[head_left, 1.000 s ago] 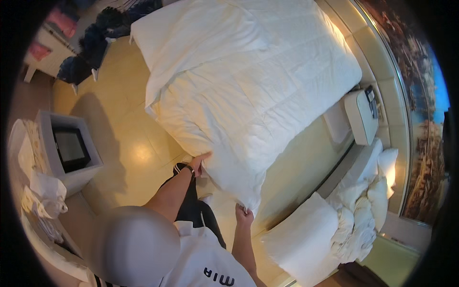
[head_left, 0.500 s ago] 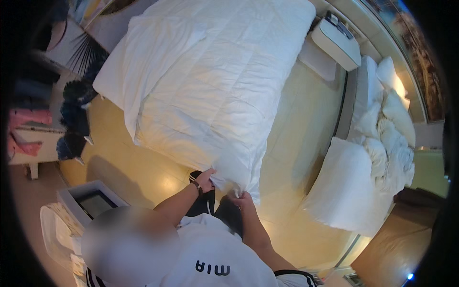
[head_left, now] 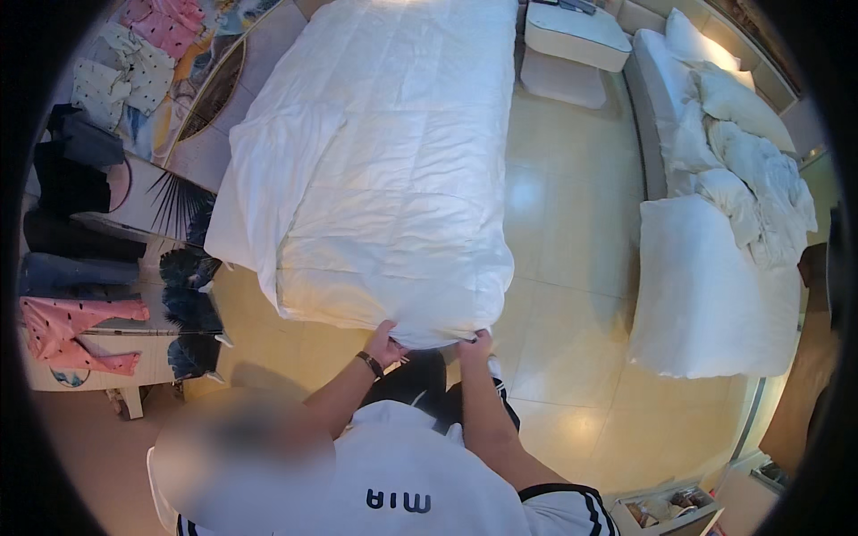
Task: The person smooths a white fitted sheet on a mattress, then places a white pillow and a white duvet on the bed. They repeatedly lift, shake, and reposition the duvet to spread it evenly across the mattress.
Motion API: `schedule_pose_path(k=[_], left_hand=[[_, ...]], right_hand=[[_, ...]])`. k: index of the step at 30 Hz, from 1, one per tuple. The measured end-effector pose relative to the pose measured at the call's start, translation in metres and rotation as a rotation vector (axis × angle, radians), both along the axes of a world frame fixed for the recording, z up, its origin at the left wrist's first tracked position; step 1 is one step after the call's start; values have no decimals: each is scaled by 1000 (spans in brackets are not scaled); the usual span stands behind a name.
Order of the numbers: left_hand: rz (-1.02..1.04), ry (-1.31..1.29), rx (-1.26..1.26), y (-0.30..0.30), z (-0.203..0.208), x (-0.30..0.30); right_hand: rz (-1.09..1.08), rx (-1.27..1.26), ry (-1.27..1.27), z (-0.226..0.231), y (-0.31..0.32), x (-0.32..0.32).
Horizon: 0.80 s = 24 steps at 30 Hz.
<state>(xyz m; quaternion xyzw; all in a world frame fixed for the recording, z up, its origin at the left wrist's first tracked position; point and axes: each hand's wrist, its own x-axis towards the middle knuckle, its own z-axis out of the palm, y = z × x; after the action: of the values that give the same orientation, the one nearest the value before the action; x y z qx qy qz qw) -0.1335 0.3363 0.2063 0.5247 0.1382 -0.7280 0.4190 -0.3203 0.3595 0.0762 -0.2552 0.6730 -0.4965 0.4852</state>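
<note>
A puffy white duvet (head_left: pixel 402 205) covers the bed in front of me, with a looser white fold of cloth (head_left: pixel 268 161) lying over its left side. At the duvet's near edge my left hand (head_left: pixel 384 345), with a dark band on the wrist, is closed on the fabric. About a hand's width or more to the right, my right hand (head_left: pixel 474 345) pinches the same edge near the near right corner. The edge is stretched between the two hands, over my dark-trousered legs. My fingertips are partly hidden by the cloth.
A second bed with rumpled white bedding (head_left: pixel 715 286) and pillows (head_left: pixel 742 107) stands to the right, across a tiled floor (head_left: pixel 572 295). A white bedside table (head_left: pixel 576 36) is between the beds' far ends. Clothes (head_left: pixel 80 330) lie at left. An open drawer (head_left: pixel 670 514) sits at lower right.
My view has turned, so the bed appears straighter. Both hands keep hold of the duvet's edge; the right corner, which hung as a loose tip, now looks rounder and the edge more level.
</note>
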Motion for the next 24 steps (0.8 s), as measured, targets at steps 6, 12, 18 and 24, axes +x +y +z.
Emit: schedule_pose_path(k=[6,12,18,24], left_hand=[[1,-270,93,32,-26,-16],[-291,-1210,-365,33,-10,-41],[-993,-2057,-822,13,73,-107],[-1017,-1912,-867,-32,39,-106]], right_hand=[[-610,175,-352,120,-4,-54],[-300,-74,-131,172,-27,-61],[-43,-67,77,218,-36,-53],[34,-145,-255,176,-68,-67]])
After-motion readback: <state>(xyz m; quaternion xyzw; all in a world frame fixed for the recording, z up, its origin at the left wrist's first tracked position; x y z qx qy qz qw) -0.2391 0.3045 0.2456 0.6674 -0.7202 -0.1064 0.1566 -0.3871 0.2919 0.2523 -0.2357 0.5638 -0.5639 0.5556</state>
